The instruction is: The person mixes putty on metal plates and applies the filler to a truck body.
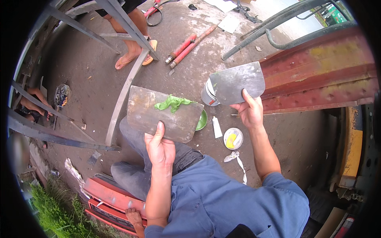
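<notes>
My left hand (162,150) grips a flat grey metal plate (166,123) by its near edge, thumb on top. A smear of green putty (173,103) lies near the plate's far right edge. My right hand (251,111) pinches a second flat metal plate (238,81), mostly bare, with rounded corners. This plate partly covers a light grey can (208,96) on the ground. Behind the left plate's right edge, part of a green bowl (203,120) shows. A white tube (216,127) and a round tub with yellow paste (232,139) stand between my forearms.
A dented red metal panel (317,71) rises at the right, near grey pipe rails (274,25). Grey metal frame bars (126,91) cross the left. Red cylindrical tools (190,47) lie ahead. Another person's sandalled foot (147,55) stands at upper left. Crumpled wrapping (240,162) lies nearby.
</notes>
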`<state>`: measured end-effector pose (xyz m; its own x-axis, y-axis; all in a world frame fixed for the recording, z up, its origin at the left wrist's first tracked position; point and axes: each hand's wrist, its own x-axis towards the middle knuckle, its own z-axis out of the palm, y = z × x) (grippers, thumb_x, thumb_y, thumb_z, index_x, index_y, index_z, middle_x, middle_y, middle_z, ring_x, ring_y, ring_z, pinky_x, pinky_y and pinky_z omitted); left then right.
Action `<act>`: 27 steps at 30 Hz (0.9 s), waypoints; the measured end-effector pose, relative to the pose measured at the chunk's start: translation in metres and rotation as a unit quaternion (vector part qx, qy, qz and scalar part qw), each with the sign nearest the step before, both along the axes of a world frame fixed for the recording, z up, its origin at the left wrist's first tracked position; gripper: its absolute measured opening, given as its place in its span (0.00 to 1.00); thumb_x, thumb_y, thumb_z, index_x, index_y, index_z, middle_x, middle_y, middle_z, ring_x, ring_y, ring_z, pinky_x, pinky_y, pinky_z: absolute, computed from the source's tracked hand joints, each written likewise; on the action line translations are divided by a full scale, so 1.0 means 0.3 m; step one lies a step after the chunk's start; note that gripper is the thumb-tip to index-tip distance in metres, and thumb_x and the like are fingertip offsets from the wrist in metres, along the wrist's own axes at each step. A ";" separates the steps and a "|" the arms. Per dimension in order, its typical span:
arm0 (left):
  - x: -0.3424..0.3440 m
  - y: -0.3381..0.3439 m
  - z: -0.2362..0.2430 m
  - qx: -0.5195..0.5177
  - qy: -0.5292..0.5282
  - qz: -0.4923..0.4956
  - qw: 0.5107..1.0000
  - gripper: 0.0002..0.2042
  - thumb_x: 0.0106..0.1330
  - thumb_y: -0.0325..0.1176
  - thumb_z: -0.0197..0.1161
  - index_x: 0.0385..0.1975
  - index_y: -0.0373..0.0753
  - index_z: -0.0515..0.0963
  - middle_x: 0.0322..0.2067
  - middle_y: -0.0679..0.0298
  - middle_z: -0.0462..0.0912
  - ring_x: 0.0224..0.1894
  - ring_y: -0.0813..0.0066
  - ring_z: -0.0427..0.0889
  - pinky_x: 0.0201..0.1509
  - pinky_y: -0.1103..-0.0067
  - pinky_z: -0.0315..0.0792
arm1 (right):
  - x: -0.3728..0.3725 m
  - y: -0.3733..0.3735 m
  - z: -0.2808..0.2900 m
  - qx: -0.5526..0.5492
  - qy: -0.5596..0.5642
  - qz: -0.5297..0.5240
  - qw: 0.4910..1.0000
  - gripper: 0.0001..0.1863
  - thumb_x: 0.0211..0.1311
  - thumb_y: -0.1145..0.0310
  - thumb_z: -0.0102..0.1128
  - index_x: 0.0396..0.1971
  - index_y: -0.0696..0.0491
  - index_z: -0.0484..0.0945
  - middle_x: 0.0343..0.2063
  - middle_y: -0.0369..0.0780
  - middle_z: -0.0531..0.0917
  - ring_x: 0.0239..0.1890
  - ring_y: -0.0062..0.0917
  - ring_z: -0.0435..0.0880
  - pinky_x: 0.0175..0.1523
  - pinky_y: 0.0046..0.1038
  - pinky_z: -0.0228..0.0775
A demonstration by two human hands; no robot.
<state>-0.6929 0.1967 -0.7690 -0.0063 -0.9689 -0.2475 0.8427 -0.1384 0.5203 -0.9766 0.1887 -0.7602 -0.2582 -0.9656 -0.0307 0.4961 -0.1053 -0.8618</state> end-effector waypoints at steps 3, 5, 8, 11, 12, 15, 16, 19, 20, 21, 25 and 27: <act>-0.012 0.017 0.022 0.041 0.016 -0.014 0.999 0.19 0.70 0.22 0.55 0.61 0.39 0.67 0.57 0.61 0.75 0.59 0.68 0.74 0.64 0.65 0.70 | 0.099 -0.016 0.048 0.009 -0.010 -0.007 1.000 0.19 0.75 0.66 0.44 0.58 0.62 0.65 0.52 0.50 0.77 0.51 0.37 0.82 0.49 0.43 0.82; -0.002 0.003 -0.002 0.051 0.021 -0.034 0.998 0.19 0.70 0.22 0.55 0.61 0.39 0.67 0.57 0.61 0.75 0.59 0.68 0.74 0.64 0.65 0.70 | 0.157 -0.051 0.040 0.018 -0.026 0.010 0.999 0.19 0.76 0.64 0.43 0.57 0.62 0.67 0.52 0.49 0.77 0.49 0.34 0.82 0.50 0.40 0.80; -0.015 0.028 -0.006 0.051 0.043 -0.066 0.996 0.19 0.71 0.24 0.54 0.62 0.39 0.66 0.58 0.60 0.74 0.60 0.67 0.74 0.65 0.66 0.70 | 0.288 -0.044 0.010 0.045 -0.074 0.078 0.993 0.20 0.77 0.60 0.42 0.56 0.60 0.70 0.54 0.46 0.78 0.52 0.30 0.80 0.52 0.35 0.77; -0.033 0.039 -0.027 0.041 0.064 -0.074 0.994 0.20 0.72 0.26 0.53 0.63 0.39 0.66 0.58 0.60 0.74 0.60 0.67 0.74 0.66 0.66 0.70 | 0.418 0.037 -0.129 0.124 -0.170 0.149 0.966 0.21 0.74 0.61 0.48 0.58 0.60 0.69 0.54 0.42 0.78 0.53 0.26 0.78 0.56 0.31 0.73; -0.030 0.053 -0.041 0.051 0.051 -0.066 0.995 0.19 0.73 0.27 0.52 0.63 0.38 0.66 0.59 0.59 0.74 0.60 0.67 0.74 0.66 0.66 0.70 | 0.486 0.084 -0.204 0.076 -0.189 0.135 0.970 0.21 0.73 0.62 0.50 0.59 0.58 0.69 0.54 0.41 0.77 0.54 0.25 0.77 0.58 0.30 0.71; 0.002 0.085 -0.097 0.089 0.022 -0.056 0.994 0.20 0.73 0.26 0.52 0.64 0.37 0.64 0.60 0.58 0.72 0.61 0.66 0.73 0.65 0.66 0.70 | 0.581 0.163 -0.308 0.066 -0.233 0.101 0.965 0.24 0.70 0.64 0.55 0.62 0.57 0.67 0.56 0.42 0.76 0.56 0.25 0.76 0.61 0.30 0.69; 0.026 0.094 -0.113 0.111 0.006 -0.042 0.993 0.21 0.72 0.25 0.53 0.65 0.37 0.63 0.60 0.56 0.72 0.61 0.64 0.73 0.65 0.65 0.70 | 0.578 0.176 -0.297 0.110 -0.189 0.157 0.963 0.26 0.69 0.66 0.57 0.63 0.58 0.66 0.57 0.42 0.75 0.57 0.24 0.75 0.62 0.29 0.68; 0.154 0.107 -0.167 0.119 -0.018 -0.018 0.993 0.22 0.72 0.26 0.53 0.65 0.36 0.63 0.61 0.56 0.71 0.61 0.64 0.72 0.66 0.63 0.69 | 0.479 0.177 -0.330 0.042 -0.048 0.275 0.959 0.31 0.66 0.68 0.60 0.66 0.58 0.62 0.56 0.43 0.76 0.54 0.25 0.77 0.59 0.30 0.71; 0.208 0.112 -0.180 0.116 -0.028 -0.006 0.993 0.21 0.72 0.26 0.53 0.65 0.35 0.63 0.61 0.56 0.71 0.61 0.64 0.72 0.67 0.63 0.68 | 0.400 0.190 -0.393 0.054 0.048 0.240 0.968 0.28 0.63 0.69 0.59 0.63 0.58 0.65 0.54 0.45 0.78 0.53 0.28 0.79 0.58 0.31 0.72; 0.250 0.110 -0.193 0.106 -0.038 0.002 0.994 0.20 0.73 0.27 0.53 0.64 0.36 0.65 0.60 0.56 0.73 0.61 0.65 0.73 0.67 0.63 0.68 | 0.276 0.224 -0.530 0.119 0.198 0.123 0.965 0.26 0.61 0.69 0.59 0.60 0.58 0.68 0.52 0.47 0.79 0.52 0.32 0.80 0.56 0.33 0.73; 0.448 0.114 -0.201 0.085 -0.087 0.036 0.992 0.22 0.72 0.28 0.55 0.64 0.33 0.63 0.61 0.55 0.72 0.61 0.66 0.72 0.68 0.63 0.65 | -0.315 0.577 -1.102 0.682 0.424 -0.230 0.550 0.21 0.53 0.68 0.60 0.48 0.58 0.80 0.47 0.53 0.82 0.51 0.43 0.82 0.55 0.38 0.75; 0.506 0.129 -0.184 0.078 -0.119 0.053 0.988 0.21 0.72 0.29 0.55 0.64 0.32 0.64 0.60 0.54 0.71 0.60 0.64 0.71 0.69 0.61 0.64 | -0.372 0.660 -1.155 0.734 0.398 -0.181 0.519 0.21 0.50 0.65 0.62 0.45 0.57 0.82 0.48 0.53 0.82 0.52 0.42 0.82 0.58 0.36 0.74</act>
